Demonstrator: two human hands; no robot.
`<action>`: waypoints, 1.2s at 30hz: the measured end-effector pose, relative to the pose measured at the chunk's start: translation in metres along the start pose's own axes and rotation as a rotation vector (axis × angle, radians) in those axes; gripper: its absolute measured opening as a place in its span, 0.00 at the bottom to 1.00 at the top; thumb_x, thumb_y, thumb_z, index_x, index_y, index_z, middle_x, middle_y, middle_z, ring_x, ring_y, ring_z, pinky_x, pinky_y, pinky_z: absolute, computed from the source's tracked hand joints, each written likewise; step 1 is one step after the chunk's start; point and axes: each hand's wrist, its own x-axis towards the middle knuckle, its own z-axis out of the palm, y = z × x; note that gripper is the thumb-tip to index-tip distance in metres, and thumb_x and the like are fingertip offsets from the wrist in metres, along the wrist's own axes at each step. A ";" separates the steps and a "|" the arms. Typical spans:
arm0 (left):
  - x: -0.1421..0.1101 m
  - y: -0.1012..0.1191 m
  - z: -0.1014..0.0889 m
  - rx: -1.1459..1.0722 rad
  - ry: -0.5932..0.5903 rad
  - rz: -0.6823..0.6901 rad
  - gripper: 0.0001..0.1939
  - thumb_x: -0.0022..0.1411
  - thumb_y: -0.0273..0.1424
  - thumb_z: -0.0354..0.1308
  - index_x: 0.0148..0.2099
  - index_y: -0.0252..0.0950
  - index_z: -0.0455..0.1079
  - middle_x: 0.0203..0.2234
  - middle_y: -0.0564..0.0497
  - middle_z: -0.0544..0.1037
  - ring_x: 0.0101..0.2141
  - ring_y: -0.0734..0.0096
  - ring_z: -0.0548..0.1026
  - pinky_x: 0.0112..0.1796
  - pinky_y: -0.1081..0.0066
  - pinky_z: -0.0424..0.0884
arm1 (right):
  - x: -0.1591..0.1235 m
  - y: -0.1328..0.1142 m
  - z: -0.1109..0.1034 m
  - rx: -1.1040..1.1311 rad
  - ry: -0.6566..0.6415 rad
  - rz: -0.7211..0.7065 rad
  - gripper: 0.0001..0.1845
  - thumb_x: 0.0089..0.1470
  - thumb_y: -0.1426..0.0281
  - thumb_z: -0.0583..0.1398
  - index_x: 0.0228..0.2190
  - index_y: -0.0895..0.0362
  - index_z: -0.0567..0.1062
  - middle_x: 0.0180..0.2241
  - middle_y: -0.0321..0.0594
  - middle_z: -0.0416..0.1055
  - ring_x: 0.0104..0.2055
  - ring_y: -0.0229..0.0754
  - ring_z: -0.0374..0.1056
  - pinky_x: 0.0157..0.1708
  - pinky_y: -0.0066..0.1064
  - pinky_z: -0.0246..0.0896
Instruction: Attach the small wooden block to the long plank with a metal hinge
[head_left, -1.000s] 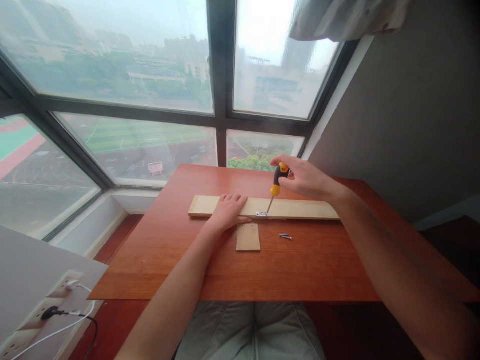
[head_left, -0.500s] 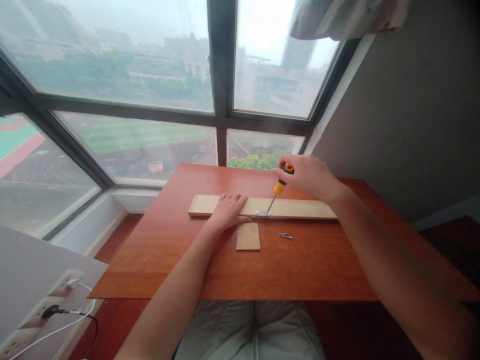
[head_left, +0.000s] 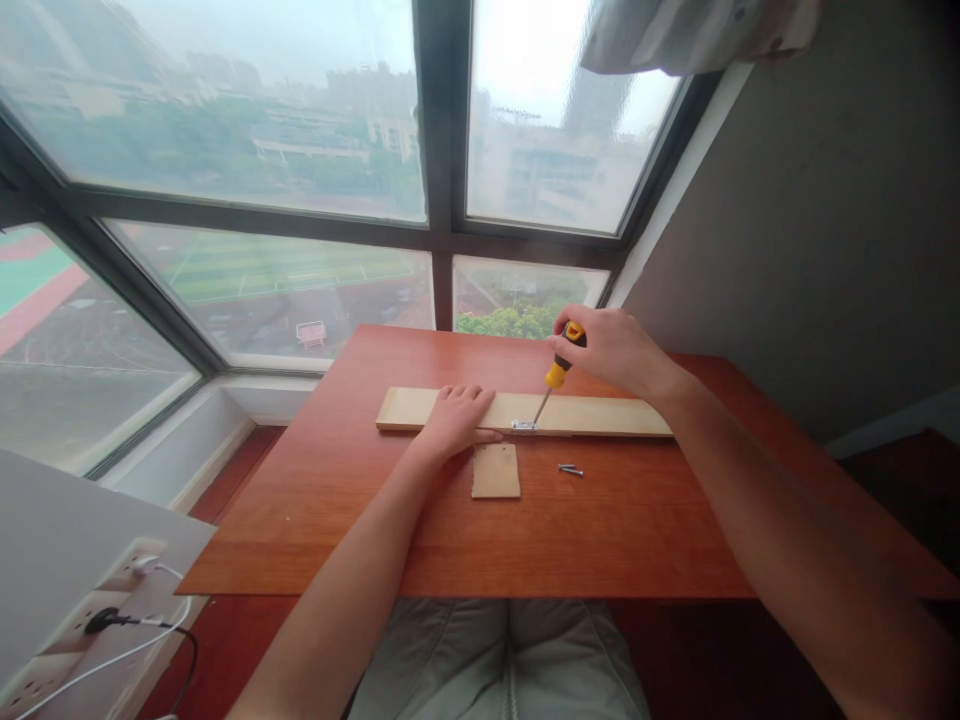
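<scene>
A long pale wooden board (head_left: 600,413) lies across the table. My left hand (head_left: 457,415) rests over its left half, fingers reaching the far edge and thumb along the near edge, gripping it. My right hand (head_left: 611,345) is closed around the yellow and black handle of a screwdriver (head_left: 556,374). The screwdriver leans, its tip down at the right end of a small metal hinge-like plate (head_left: 523,427) on the board's near edge. In front of the board lies a small square wooden piece (head_left: 496,472) with small holes near its top edge.
A few loose screws (head_left: 570,470) lie on the reddish wooden table (head_left: 337,520), right of the square piece. Large windows (head_left: 285,215) stand behind the table. Wall sockets (head_left: 90,620) with plugged-in cables are at lower left.
The screwdriver and my right hand have shifted very slightly, the handle turning a little. The left hand, board and plate stay put.
</scene>
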 end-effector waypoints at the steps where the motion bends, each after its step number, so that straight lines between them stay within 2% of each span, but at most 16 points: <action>1: 0.000 0.000 0.000 0.002 0.004 0.001 0.34 0.56 0.53 0.60 0.59 0.43 0.60 0.51 0.42 0.70 0.52 0.51 0.67 0.51 0.60 0.57 | -0.001 -0.002 0.000 0.017 0.016 -0.007 0.10 0.55 0.61 0.57 0.33 0.53 0.74 0.29 0.37 0.74 0.29 0.41 0.65 0.28 0.32 0.52; 6: 0.000 0.000 0.000 0.005 0.004 0.001 0.34 0.55 0.54 0.61 0.58 0.43 0.60 0.50 0.42 0.71 0.52 0.51 0.67 0.50 0.60 0.57 | -0.003 -0.007 0.002 0.116 0.090 -0.030 0.08 0.54 0.64 0.58 0.32 0.53 0.74 0.26 0.35 0.72 0.26 0.38 0.62 0.27 0.31 0.52; 13: 0.001 0.002 -0.001 0.014 -0.009 -0.008 0.34 0.55 0.53 0.61 0.58 0.42 0.61 0.50 0.42 0.71 0.52 0.50 0.67 0.51 0.58 0.58 | -0.003 -0.006 0.010 0.125 0.085 -0.040 0.07 0.54 0.65 0.57 0.33 0.53 0.74 0.26 0.35 0.72 0.27 0.39 0.64 0.28 0.31 0.53; 18: 0.001 0.005 -0.004 0.030 -0.006 -0.008 0.33 0.55 0.53 0.62 0.56 0.40 0.62 0.49 0.41 0.72 0.50 0.50 0.68 0.49 0.60 0.59 | -0.003 -0.004 0.011 0.136 0.097 -0.034 0.07 0.54 0.65 0.57 0.33 0.53 0.74 0.27 0.36 0.73 0.27 0.39 0.64 0.28 0.31 0.53; 28: 0.001 0.005 -0.005 0.036 -0.010 -0.006 0.32 0.55 0.53 0.62 0.55 0.41 0.62 0.48 0.42 0.72 0.50 0.51 0.68 0.48 0.60 0.59 | -0.003 -0.008 0.014 0.123 0.094 -0.031 0.08 0.54 0.64 0.57 0.33 0.52 0.74 0.26 0.35 0.72 0.27 0.39 0.63 0.27 0.32 0.52; 31: 0.001 0.005 -0.005 0.035 -0.013 -0.006 0.33 0.55 0.53 0.62 0.55 0.40 0.62 0.48 0.41 0.72 0.50 0.50 0.68 0.48 0.60 0.59 | -0.003 -0.006 0.011 0.142 0.039 -0.083 0.08 0.51 0.68 0.57 0.35 0.53 0.73 0.30 0.36 0.73 0.29 0.39 0.65 0.29 0.32 0.54; 33: 0.001 0.005 -0.005 0.037 -0.011 -0.005 0.33 0.55 0.52 0.62 0.56 0.41 0.62 0.48 0.42 0.72 0.50 0.50 0.68 0.48 0.60 0.59 | -0.003 -0.005 0.009 0.169 -0.025 -0.155 0.12 0.48 0.71 0.58 0.38 0.54 0.73 0.36 0.38 0.74 0.33 0.39 0.66 0.31 0.31 0.56; 36: 0.001 0.005 -0.005 0.047 -0.004 -0.003 0.33 0.55 0.53 0.62 0.56 0.40 0.62 0.48 0.42 0.72 0.50 0.51 0.69 0.48 0.61 0.59 | -0.002 -0.007 0.006 0.112 -0.060 -0.162 0.13 0.51 0.68 0.58 0.41 0.53 0.73 0.39 0.38 0.74 0.35 0.41 0.67 0.30 0.31 0.55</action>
